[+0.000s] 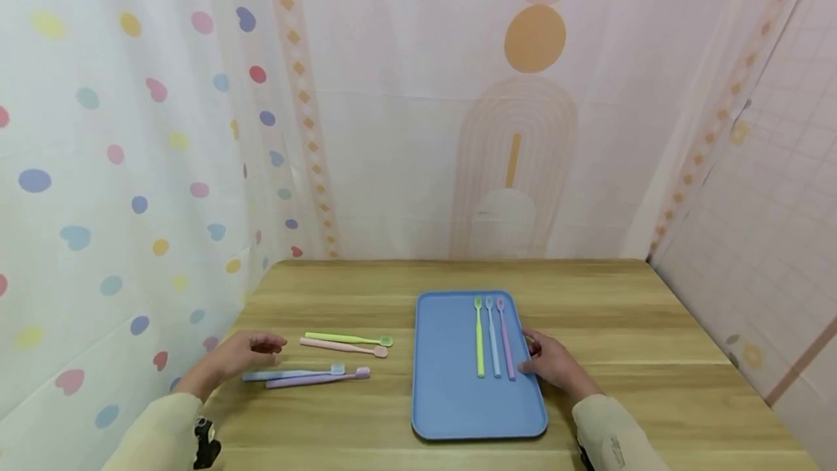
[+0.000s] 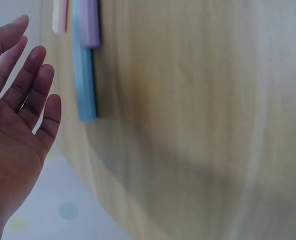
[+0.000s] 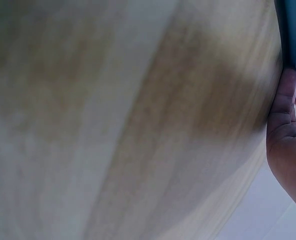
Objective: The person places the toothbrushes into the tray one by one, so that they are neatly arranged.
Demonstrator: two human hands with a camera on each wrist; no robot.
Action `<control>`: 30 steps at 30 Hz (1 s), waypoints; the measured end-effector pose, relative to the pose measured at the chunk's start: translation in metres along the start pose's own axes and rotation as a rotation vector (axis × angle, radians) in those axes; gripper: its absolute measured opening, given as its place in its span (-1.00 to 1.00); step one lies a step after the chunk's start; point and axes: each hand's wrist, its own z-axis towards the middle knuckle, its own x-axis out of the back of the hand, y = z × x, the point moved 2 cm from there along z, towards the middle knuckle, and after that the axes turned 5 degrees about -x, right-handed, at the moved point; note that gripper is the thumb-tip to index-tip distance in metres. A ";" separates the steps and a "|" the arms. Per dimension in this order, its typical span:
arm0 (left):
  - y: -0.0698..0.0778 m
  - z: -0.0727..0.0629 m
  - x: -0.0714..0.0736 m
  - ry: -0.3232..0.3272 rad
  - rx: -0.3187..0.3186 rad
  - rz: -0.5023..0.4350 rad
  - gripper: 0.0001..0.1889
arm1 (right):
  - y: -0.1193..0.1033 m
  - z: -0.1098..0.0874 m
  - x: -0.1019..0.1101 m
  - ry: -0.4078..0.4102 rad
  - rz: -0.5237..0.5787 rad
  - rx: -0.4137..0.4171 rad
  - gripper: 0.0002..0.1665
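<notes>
L of the blue tray (image 1: 445, 369), I saw the L hand (image 1: 240, 355) hang open, fingers loosely bent & holding nothing, just beside the handle of a lt.-blue toothbrush (image 1: 288, 373). That brush stretched from the hand's side toward the tray, long axis approx. crosswise to the tray's long sides, head pointing trayward, handle away. A purple toothbrush (image 1: 314, 380) ran alongside; a green toothbrush (image 1: 346, 339) & a pink toothbrush (image 1: 336, 346), a bit closer to level w/ the tray's far end, pointed the same way. The L hand was clearly nearer all 4. The R hand (image 1: 552, 362) gripped the tray's R rim, thumb on top; its other fingers I couldn't fully make out. In the tray's R half, a 2nd green toothbrush (image 1: 479, 344), 2nd lt.-blue toothbrush (image 1: 493, 342) & 2nd purple toothbrush (image 1: 506, 344) lay lengthwise, heads to its far end.
</notes>
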 end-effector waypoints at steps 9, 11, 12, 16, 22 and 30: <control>-0.024 -0.004 -0.003 -0.058 -0.014 -0.062 -0.53 | 0.000 0.000 0.001 0.001 0.006 0.010 -0.11; -0.028 -0.004 -0.004 -0.059 -0.004 -0.076 -0.52 | -0.001 -0.001 0.001 -0.001 0.008 0.012 -0.12; -0.029 -0.004 -0.005 -0.059 0.006 -0.083 -0.52 | -0.001 -0.002 0.001 -0.002 0.008 0.016 -0.12; -0.032 -0.002 -0.005 -0.075 -0.004 -0.076 -0.51 | -0.002 -0.002 0.002 0.005 0.012 0.023 -0.14; -0.032 0.000 -0.007 -0.104 -0.031 -0.073 -0.49 | 0.000 -0.002 0.004 0.000 0.004 0.010 -0.14; -0.036 -0.007 -0.007 -0.107 0.002 -0.155 -0.51 | -0.001 -0.003 0.001 -0.004 0.018 0.022 -0.15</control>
